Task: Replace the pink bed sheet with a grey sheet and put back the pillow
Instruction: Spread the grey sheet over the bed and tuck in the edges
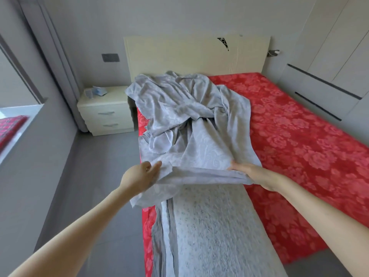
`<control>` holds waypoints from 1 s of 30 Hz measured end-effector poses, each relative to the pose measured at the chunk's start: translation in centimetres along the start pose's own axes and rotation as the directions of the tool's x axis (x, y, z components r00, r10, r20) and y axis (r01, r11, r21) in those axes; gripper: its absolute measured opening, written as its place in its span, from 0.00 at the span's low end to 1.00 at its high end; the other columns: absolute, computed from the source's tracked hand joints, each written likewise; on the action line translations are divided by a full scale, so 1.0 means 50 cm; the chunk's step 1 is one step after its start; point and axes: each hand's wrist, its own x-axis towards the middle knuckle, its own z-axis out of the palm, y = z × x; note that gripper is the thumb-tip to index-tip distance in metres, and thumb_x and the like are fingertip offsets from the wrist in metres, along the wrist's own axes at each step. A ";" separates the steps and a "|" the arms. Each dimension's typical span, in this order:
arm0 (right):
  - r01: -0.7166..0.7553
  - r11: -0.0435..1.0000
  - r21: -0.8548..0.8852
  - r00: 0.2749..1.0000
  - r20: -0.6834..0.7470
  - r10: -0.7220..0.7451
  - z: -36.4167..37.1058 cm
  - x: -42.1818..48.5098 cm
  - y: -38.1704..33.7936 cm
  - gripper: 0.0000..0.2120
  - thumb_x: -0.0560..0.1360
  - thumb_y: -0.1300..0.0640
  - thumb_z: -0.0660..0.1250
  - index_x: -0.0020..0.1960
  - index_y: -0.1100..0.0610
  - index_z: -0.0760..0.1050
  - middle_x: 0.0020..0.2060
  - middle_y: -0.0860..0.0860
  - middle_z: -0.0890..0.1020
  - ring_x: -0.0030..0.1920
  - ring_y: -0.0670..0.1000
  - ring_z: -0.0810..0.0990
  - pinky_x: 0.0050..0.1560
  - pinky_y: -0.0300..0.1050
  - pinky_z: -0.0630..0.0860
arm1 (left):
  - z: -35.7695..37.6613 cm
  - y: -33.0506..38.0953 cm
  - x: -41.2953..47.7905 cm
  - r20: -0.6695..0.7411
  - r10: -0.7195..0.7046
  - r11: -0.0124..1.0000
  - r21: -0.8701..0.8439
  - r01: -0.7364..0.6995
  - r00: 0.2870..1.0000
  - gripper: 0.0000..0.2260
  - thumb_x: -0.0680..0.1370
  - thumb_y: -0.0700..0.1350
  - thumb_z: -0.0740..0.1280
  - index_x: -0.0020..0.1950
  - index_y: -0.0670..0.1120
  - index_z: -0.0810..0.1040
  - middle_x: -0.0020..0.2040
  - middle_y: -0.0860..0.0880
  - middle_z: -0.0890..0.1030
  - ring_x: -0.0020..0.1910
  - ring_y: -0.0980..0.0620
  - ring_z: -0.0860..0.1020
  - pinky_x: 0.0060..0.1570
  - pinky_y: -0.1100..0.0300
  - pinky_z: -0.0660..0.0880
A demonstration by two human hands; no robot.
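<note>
The bed's left edge ran down the middle of the frame, with a strip of bare grey floor [89, 176] open beside it at lower left. The right half of the bed lay uncovered as a pink-red floral sheet [299, 136], flat out to its far edge in front of the wardrobe [329, 76] at the right of the frame.

The grey sheet [179, 108] was bunched in a crumpled heap on the left half of the bed. It reached from the cream headboard [179, 54] at top centre down to the person's hands, and one corner spilled over the bed's left edge.

The left hand [143, 176], at centre left, pinched the sheet's near corner between thumb and fairly straight fingers, and loose cloth hung below it. The right hand [253, 174], at centre right, clasped the folded near edge, its fingers hidden under the fabric. The edge was drawn fairly taut between the two hands.

Below them a fuzzy grey blanket [209, 226] lay lengthwise along the bed toward the bottom of the frame, under the lifted edge.

A cream nightstand [105, 114] with two drawers stood just beside the head of the bed at left, with small blue and white items [95, 91] on top, too small to identify. A window ledge [20, 120] showed at far left.
</note>
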 end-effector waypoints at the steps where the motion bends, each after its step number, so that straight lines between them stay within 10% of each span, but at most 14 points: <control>1: -0.026 1.000 -0.013 1.000 -0.009 0.026 -0.004 0.004 0.002 0.30 0.75 0.29 0.50 0.61 0.48 0.76 0.61 0.40 0.68 0.63 0.39 0.63 0.66 0.45 0.58 | 0.006 0.009 -0.004 0.056 -0.015 0.994 0.106 0.009 0.998 0.23 0.79 0.61 0.54 0.39 0.43 0.71 0.32 0.47 0.72 0.37 0.44 0.74 0.37 0.55 0.67; 7: -0.082 0.937 -0.340 0.975 0.166 0.146 -0.035 0.035 0.071 0.30 0.78 0.44 0.61 0.76 0.55 0.59 0.74 0.48 0.61 0.73 0.48 0.61 0.62 0.38 0.63 | 0.059 0.060 -0.058 0.348 -0.270 0.889 0.449 0.094 0.898 0.33 0.70 0.75 0.52 0.28 0.45 0.64 0.27 0.51 0.65 0.27 0.52 0.65 0.33 0.61 0.64; 11: 0.010 0.893 -0.450 0.946 0.295 0.138 -0.045 0.033 0.125 0.41 0.74 0.44 0.69 0.77 0.54 0.50 0.73 0.45 0.60 0.73 0.49 0.61 0.61 0.34 0.62 | 0.107 0.121 -0.149 0.516 -0.403 0.878 0.451 0.161 0.755 0.29 0.77 0.67 0.52 0.56 0.43 0.75 0.49 0.49 0.75 0.51 0.49 0.73 0.61 0.61 0.65; 15: 0.154 0.673 -0.724 0.928 0.340 0.154 0.000 0.058 0.187 0.25 0.71 0.37 0.67 0.55 0.57 0.76 0.50 0.52 0.79 0.51 0.53 0.78 0.48 0.43 0.69 | 0.161 0.137 -0.202 0.362 -0.444 0.846 0.470 0.251 0.820 0.29 0.72 0.69 0.61 0.58 0.45 0.77 0.54 0.49 0.80 0.46 0.51 0.75 0.49 0.61 0.71; 18: 0.229 0.571 -0.788 0.935 0.341 0.097 0.038 0.064 0.222 0.26 0.73 0.39 0.65 0.28 0.54 0.61 0.25 0.50 0.64 0.27 0.50 0.64 0.32 0.46 0.57 | 0.189 0.139 -0.241 0.350 -0.515 0.766 0.598 0.237 0.783 0.25 0.77 0.64 0.56 0.57 0.46 0.78 0.47 0.52 0.77 0.48 0.50 0.75 0.52 0.60 0.73; 26: 0.332 0.607 -0.722 0.943 0.276 -0.188 0.036 0.025 0.264 0.31 0.74 0.28 0.45 0.30 0.54 0.62 0.27 0.48 0.67 0.29 0.47 0.69 0.35 0.44 0.63 | 0.162 0.177 -0.298 0.118 -0.415 0.729 0.636 0.252 0.902 0.18 0.80 0.55 0.58 0.36 0.45 0.70 0.31 0.52 0.69 0.37 0.47 0.72 0.35 0.59 0.69; 30: 0.399 0.641 -0.656 0.917 0.280 -0.285 0.008 0.009 0.275 0.27 0.74 0.32 0.58 0.28 0.51 0.59 0.29 0.45 0.66 0.31 0.45 0.68 0.35 0.43 0.61 | 0.107 0.216 -0.322 0.007 -0.282 0.780 0.584 0.225 0.959 0.21 0.80 0.59 0.56 0.35 0.44 0.70 0.31 0.51 0.69 0.38 0.47 0.71 0.35 0.58 0.67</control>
